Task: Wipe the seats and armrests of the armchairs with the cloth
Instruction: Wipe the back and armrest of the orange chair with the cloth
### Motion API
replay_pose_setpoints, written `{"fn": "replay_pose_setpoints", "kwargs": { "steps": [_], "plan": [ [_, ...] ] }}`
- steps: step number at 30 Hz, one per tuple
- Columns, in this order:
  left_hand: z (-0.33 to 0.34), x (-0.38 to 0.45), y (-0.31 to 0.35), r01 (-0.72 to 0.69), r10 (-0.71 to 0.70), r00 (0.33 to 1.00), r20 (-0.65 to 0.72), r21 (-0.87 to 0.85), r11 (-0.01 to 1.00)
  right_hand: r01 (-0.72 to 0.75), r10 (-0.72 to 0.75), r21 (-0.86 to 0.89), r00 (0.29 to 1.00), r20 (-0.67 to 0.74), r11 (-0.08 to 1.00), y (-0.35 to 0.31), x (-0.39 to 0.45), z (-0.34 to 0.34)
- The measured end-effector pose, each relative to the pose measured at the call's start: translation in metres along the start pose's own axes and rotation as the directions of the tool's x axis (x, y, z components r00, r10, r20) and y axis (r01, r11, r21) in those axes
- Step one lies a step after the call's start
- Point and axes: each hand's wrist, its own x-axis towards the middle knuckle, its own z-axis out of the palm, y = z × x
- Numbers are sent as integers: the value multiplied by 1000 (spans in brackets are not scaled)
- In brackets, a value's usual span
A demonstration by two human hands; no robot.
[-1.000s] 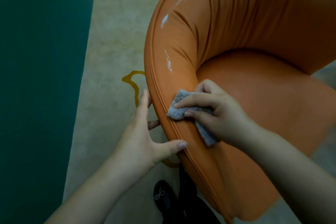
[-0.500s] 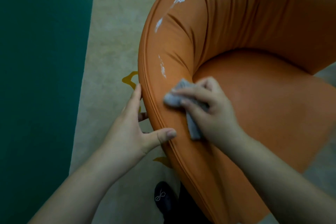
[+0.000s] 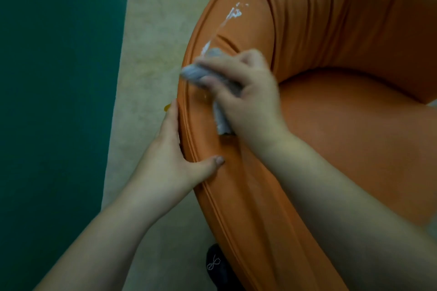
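Right hand (image 3: 248,99) clenched round the grey cloth (image 3: 201,74), pressing it on top of the orange armchair's (image 3: 343,149) left armrest (image 3: 208,139), near its outer piped edge. Hand and cloth are motion-blurred. White smears (image 3: 233,14) on the armrest just beyond the cloth. Left hand (image 3: 170,163) lies flat-fingered against the armrest's outer side, thumb on top, grasping nothing. Seat (image 3: 354,130) bare. Patterned carpet (image 3: 151,54) and a black shoe (image 3: 215,264) below.
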Motion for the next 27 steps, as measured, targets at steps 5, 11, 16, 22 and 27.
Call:
{"fn": "replay_pose_setpoints", "kwargs": {
  "steps": [5,11,16,22,27],
  "plan": [
    [-6,9,3,32,-32,999,25,17,999,55,-47,-77,994,102,996,31,-23,-19],
    [-7,18,9,35,-37,999,40,44,998,-3,1,50,999,43,999,25,-21,-16],
    [-16,23,8,47,-51,990,132,39,998,91,-86,-13,976,200,996,40,-28,-26],
    [-28,37,11,43,-47,968,247,25,999,78,-75,-6,980,182,997,34,-38,-32],
    [-46,59,14,-13,-8,957,290,70,997,-193,192,16,980,57,981,38,-42,-30]
  ]
}}
